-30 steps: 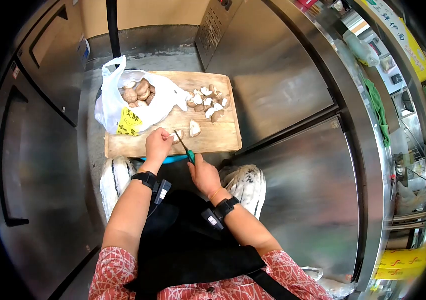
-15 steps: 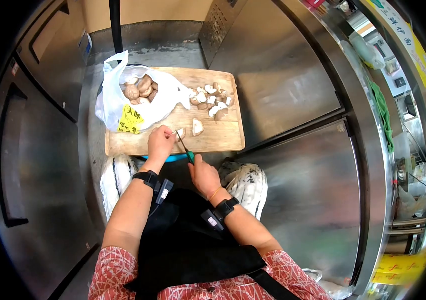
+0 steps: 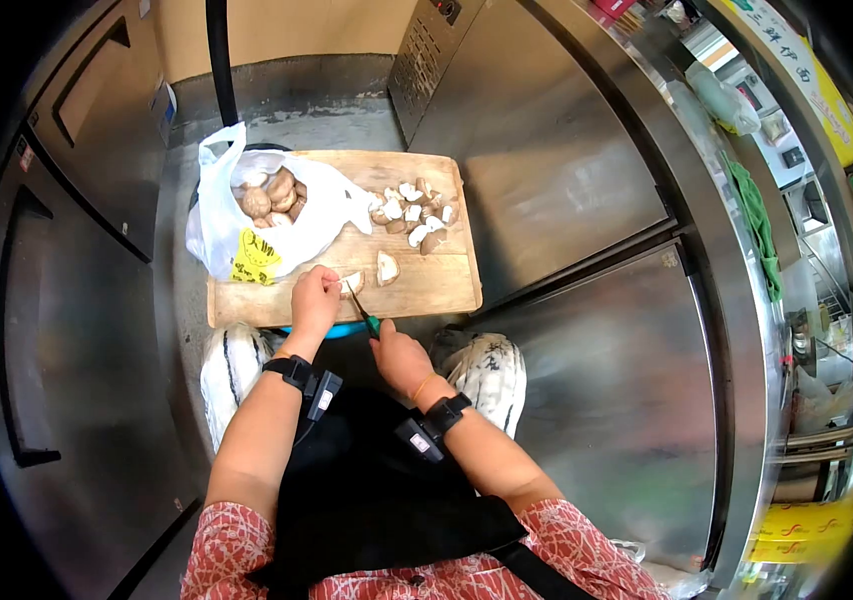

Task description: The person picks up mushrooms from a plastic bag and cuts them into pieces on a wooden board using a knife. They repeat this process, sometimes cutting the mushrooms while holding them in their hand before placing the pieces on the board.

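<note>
My left hand (image 3: 316,302) is closed in a pinch at the left end of a cut mushroom piece (image 3: 355,283) near the board's front edge. A small pale bit shows at its fingertips. My right hand (image 3: 402,360) is wrapped around the green handle of a knife (image 3: 362,309), whose dark, narrow blade points up and left, its tip at that piece. Just to the right lies another mushroom piece (image 3: 388,268), pale cut face up. Farther back on the wooden cutting board (image 3: 437,291) is a pile of cut mushrooms (image 3: 414,213).
A white plastic bag (image 3: 215,215) of whole brown mushrooms (image 3: 275,197) stands open on the board's left side. Something blue (image 3: 342,329) shows beneath the board. Steel cabinets (image 3: 547,130) flank me on both sides. A green cloth (image 3: 755,225) hangs by the right-hand shelf.
The whole view has shifted slightly, with the board now lower in it. Both hands remain at the same mushroom piece, and the knife tip is still against it.
</note>
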`<state>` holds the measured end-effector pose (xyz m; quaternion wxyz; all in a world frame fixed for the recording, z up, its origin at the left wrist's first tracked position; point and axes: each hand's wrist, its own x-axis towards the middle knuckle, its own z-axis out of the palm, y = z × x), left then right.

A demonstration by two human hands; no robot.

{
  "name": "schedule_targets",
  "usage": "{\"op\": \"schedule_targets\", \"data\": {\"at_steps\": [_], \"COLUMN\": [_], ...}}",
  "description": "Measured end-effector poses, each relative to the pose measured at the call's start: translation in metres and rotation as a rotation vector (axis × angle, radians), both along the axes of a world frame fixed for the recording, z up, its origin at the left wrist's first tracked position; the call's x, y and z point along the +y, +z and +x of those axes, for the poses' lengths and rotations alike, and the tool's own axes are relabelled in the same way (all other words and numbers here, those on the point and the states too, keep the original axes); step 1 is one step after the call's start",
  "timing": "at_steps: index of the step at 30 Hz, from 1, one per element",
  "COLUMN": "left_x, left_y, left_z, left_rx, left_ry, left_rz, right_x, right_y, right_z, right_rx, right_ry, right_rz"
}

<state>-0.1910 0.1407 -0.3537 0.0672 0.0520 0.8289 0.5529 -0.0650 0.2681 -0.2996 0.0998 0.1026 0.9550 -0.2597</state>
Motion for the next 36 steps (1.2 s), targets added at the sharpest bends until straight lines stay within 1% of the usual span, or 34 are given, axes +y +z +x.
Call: {"op": "schedule_targets", "data": {"at_steps": [2, 3, 5, 6, 9, 10, 11, 12, 13, 15, 16, 18, 19, 20, 22, 23, 25, 27, 28, 29, 30, 33, 34, 36], "left_x": [-0.001, -0.002, -0.003, -0.002, -0.002, -0.001, 0.004, 0.009, 0.014, 0.024, 0.028, 0.034, 0.035, 0.036, 0.041, 0.047, 0.07, 0.097, 0.11, 0.121, 0.131, 0.144, 0.146, 0.145], "left_y": [0.005, 0.006, 0.01, 0.012, 0.002, 0.011, 0.028, 0.04, 0.045, 0.062, 0.06, 0.059, 0.056, 0.052, 0.055, 0.062, 0.08, 0.088, 0.088, 0.091, 0.094, 0.079, 0.083, 0.088], "left_z": [-0.003, -0.002, 0.002, 0.002, 0.0, 0.003, 0.008, 0.012, 0.014, 0.02, 0.021, 0.018, 0.014, 0.011, 0.006, 0.003, -0.004, -0.016, -0.024, -0.028, -0.029, -0.039, -0.037, -0.031], "left_rx": [-0.134, -0.205, -0.156, -0.13, -0.059, 0.017, 0.097, 0.175, 0.153, 0.223, 0.29, 0.291, 0.273, 0.294, 0.332, 0.374, 0.46, 0.502, 0.497, 0.489, 0.52, 0.582, 0.676, 0.667], "left_ry": [0.03, 0.046, 0.06, 0.063, 0.017, -0.016, -0.05, -0.086, -0.133, -0.234, -0.243, -0.231, -0.244, -0.221, -0.177, -0.202, -0.258, -0.302, -0.311, -0.318, -0.325, -0.307, -0.304, -0.275], "left_rz": [0.128, 0.19, 0.174, 0.166, 0.164, 0.042, -0.08, -0.206, -0.25, -0.459, -0.555, -0.517, -0.48, -0.445, -0.375, -0.35, -0.288, -0.319, -0.343, -0.366, -0.42, -0.458, -0.478, -0.43], "right_x": [0.013, 0.018, 0.024, 0.026, 0.032, 0.04, 0.046, 0.055, 0.064, 0.083, 0.094, 0.111, 0.115, 0.121, 0.128, 0.132, 0.136, 0.135, 0.138, 0.139, 0.138, 0.139, 0.139, 0.139], "right_y": [-0.008, -0.014, -0.014, -0.015, 0.012, 0.014, 0.032, 0.042, 0.05, 0.062, 0.057, 0.046, 0.05, 0.054, 0.061, 0.061, 0.06, 0.065, 0.047, 0.041, 0.036, 0.039, 0.04, 0.042], "right_z": [-0.001, -0.001, 0.001, 0.002, 0.004, 0.003, 0.0, -0.004, -0.009, -0.018, -0.023, -0.025, -0.025, -0.024, -0.025, -0.027, -0.029, -0.03, -0.036, -0.037, -0.038, -0.04, -0.04, -0.041], "right_rx": [0.002, 0.034, 0.098, 0.069, 0.195, 0.222, 0.329, 0.298, 0.289, 0.294, 0.38, 0.465, 0.506, 0.468, 0.518, 0.544, 0.541, 0.548, 0.574, 0.595, 0.596, 0.593, 0.592, 0.593], "right_ry": [-0.016, 0.017, 0.075, 0.059, -0.005, -0.018, -0.004, -0.04, -0.085, -0.185, -0.194, -0.312, -0.373, -0.426, -0.455, -0.468, -0.48, -0.487, -0.461, -0.447, -0.451, -0.443, -0.439, -0.431], "right_rz": [-0.067, -0.118, -0.224, -0.232, -0.306, -0.326, -0.426, -0.445, -0.471, -0.528, -0.493, -0.621, -0.688, -0.752, -0.82, -0.853, -0.878, -0.894, -0.793, -0.721, -0.695, -0.695, -0.71, -0.696]}}
